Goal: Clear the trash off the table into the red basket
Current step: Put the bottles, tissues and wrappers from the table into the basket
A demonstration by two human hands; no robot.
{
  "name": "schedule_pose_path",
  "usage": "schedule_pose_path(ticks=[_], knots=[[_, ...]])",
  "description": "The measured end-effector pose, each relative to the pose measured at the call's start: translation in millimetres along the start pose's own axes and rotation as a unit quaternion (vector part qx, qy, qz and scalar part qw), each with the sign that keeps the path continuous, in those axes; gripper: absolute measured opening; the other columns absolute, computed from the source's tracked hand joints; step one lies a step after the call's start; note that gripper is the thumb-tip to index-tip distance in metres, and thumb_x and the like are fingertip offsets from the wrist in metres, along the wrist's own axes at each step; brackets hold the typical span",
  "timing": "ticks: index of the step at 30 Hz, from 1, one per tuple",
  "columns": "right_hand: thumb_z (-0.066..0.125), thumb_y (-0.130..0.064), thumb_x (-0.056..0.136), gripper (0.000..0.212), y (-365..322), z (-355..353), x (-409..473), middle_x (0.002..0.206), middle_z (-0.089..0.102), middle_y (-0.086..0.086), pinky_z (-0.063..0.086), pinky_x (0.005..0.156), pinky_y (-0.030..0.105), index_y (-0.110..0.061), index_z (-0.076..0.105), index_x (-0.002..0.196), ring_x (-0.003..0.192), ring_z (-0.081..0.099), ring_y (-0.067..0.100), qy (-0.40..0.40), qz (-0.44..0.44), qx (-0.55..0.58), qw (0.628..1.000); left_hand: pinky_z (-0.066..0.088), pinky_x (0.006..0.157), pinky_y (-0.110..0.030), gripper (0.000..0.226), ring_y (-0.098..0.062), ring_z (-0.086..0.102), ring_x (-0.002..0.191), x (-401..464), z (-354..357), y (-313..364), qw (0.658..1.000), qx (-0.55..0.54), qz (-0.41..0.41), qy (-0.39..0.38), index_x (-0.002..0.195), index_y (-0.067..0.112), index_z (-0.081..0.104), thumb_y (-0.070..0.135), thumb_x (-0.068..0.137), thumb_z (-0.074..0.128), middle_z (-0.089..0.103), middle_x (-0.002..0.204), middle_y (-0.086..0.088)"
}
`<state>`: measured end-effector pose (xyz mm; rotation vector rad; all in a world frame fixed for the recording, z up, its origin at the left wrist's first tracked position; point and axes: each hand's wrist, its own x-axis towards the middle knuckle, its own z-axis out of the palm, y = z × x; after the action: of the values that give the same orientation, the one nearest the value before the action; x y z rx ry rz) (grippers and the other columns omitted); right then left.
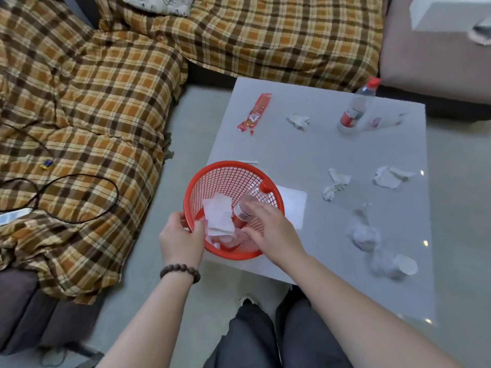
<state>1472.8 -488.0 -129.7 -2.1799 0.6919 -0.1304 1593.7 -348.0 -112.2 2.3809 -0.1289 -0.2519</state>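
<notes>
The red mesh basket point(228, 163) sits tilted at the near left corner of the grey table point(305, 150). My left hand point(180, 240) grips its near rim. Inside lie a white tissue point(219, 216) and a clear plastic bottle point(251, 197) whose red cap leans on the rim. My right hand point(273, 232) hovers over the basket with fingers straight, touching the bottle's lower part. On the table lie a red wrapper point(256, 111), an upright bottle point(357, 107), crumpled tissues point(299, 120) point(336, 183) point(390, 176), a flat white sheet point(292, 205) and crumpled clear plastic point(364, 233) point(393, 265).
A sofa under a plaid cover point(93, 102) wraps round the left and back, with a black cable point(79, 179) lying on it. A grey cushion point(430, 62) is at the back right. My knees point(265, 338) are at the table's near edge.
</notes>
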Motion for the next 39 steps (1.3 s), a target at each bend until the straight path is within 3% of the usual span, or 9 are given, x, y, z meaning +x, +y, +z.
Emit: schedule_pose_path(ticks=[2, 7, 10, 16, 23, 26, 30, 35, 39], knots=[[0.062, -0.031, 0.087, 0.053, 14.6, -14.1, -18.8, 0.141, 0.047, -0.005, 0.028, 0.102, 0.022, -0.026, 0.045, 0.137, 0.129, 0.039, 0.012, 0.032, 0.025, -0.001, 0.999, 0.043, 0.065, -0.027, 0.014, -0.016, 0.058, 0.072, -7.1, 8.9, 4.2, 1.0, 0.001, 0.001, -0.013, 0.092, 0.016, 0.061, 0.024, 0.08, 0.064, 0.062, 0.079, 0.002], [0.06, -0.033, 0.088, 0.05, 64.8, -53.5, -60.2, 0.137, 0.05, -0.002, 0.032, 0.103, 0.027, -0.022, 0.047, 0.135, 0.127, 0.041, 0.014, 0.072, 0.079, -0.028, 0.994, 0.033, 0.051, -0.018, 0.012, -0.005, 0.051, 0.064, -35.4, 37.5, 20.0, 0.999, -0.015, -0.008, -0.038, 0.089, 0.02, 0.056, 0.023, 0.081, 0.064, 0.058, 0.08, 0.004], [0.06, -0.032, 0.088, 0.048, 104.3, -76.5, -82.1, 0.138, 0.049, -0.001, 0.03, 0.104, 0.026, -0.023, 0.048, 0.134, 0.128, 0.039, 0.015, 0.085, 0.113, -0.048, 0.989, 0.03, 0.049, -0.016, 0.014, -0.01, 0.052, 0.067, -54.1, 54.0, 31.1, 0.999, -0.008, -0.01, -0.038, 0.094, 0.018, 0.057, 0.023, 0.082, 0.063, 0.058, 0.082, 0.003], [0.064, -0.03, 0.086, 0.055, 199.8, -124.8, -126.4, 0.15, 0.03, 0.004, 0.031, 0.11, 0.037, -0.022, 0.044, 0.136, 0.138, 0.025, 0.022, 0.086, 0.196, -0.09, 0.973, 0.038, 0.062, -0.027, 0.015, -0.016, 0.052, 0.073, -100.9, 90.4, 55.3, 1.0, 0.01, 0.008, 0.0, 0.093, 0.014, 0.061, 0.02, 0.079, 0.063, 0.058, 0.081, 0.002], [0.067, -0.034, 0.083, 0.068, 308.4, -165.1, -169.7, 0.154, 0.023, 0.007, 0.028, 0.111, 0.036, -0.022, 0.035, 0.141, 0.141, 0.021, 0.025, -0.017, 0.251, -0.109, 0.962, 0.043, 0.073, -0.035, 0.026, -0.029, 0.059, 0.085, -168.8, 119.5, 71.1, 0.997, 0.032, -0.053, 0.037, 0.102, 0.009, 0.061, 0.02, 0.078, 0.06, 0.065, 0.093, -0.009], [0.069, -0.034, 0.08, 0.071, 334.7, -167.7, -169.0, 0.153, 0.025, 0.008, 0.031, 0.109, 0.037, -0.02, 0.036, 0.141, 0.139, 0.024, 0.026, -0.04, 0.247, -0.11, 0.962, 0.046, 0.078, -0.038, 0.025, -0.029, 0.06, 0.085, -190.9, 123.3, 72.3, 0.996, 0.047, -0.063, 0.044, 0.1, 0.011, 0.062, 0.023, 0.078, 0.06, 0.063, 0.088, -0.007], [0.065, -0.033, 0.084, 0.066, 350.8, -156.5, -160.2, 0.152, 0.026, 0.006, 0.033, 0.108, 0.038, -0.021, 0.035, 0.141, 0.137, 0.026, 0.025, -0.066, 0.22, -0.106, 0.968, 0.042, 0.072, -0.033, 0.015, -0.021, 0.056, 0.077, -211.9, 124.6, 68.3, 0.994, 0.061, -0.072, 0.06, 0.09, 0.015, 0.062, 0.021, 0.077, 0.061, 0.061, 0.083, -0.003], [0.06, -0.019, 0.088, 0.062, 363.0, -140.0, -149.9, 0.152, 0.024, 0.006, 0.034, 0.105, 0.037, -0.018, 0.031, 0.143, 0.139, 0.022, 0.025, -0.116, 0.213, -0.104, 0.965, 0.042, 0.068, -0.031, 0.01, -0.017, 0.056, 0.072, -224.2, 126.2, 71.2, 0.993, 0.081, -0.062, 0.062, 0.086, 0.019, 0.058, 0.02, 0.078, 0.062, 0.061, 0.081, -0.001], [0.053, -0.005, 0.086, 0.046, 370.3, -134.7, -149.2, 0.136, 0.039, 0.01, 0.043, 0.092, 0.037, -0.013, 0.044, 0.131, 0.123, 0.037, 0.03, -0.124, 0.196, -0.126, 0.965, 0.039, 0.057, -0.022, 0.012, -0.01, 0.054, 0.067, -229.1, 127.2, 75.4, 0.993, 0.083, -0.055, 0.067, 0.088, 0.02, 0.055, 0.02, 0.079, 0.063, 0.06, 0.081, 0.001]])
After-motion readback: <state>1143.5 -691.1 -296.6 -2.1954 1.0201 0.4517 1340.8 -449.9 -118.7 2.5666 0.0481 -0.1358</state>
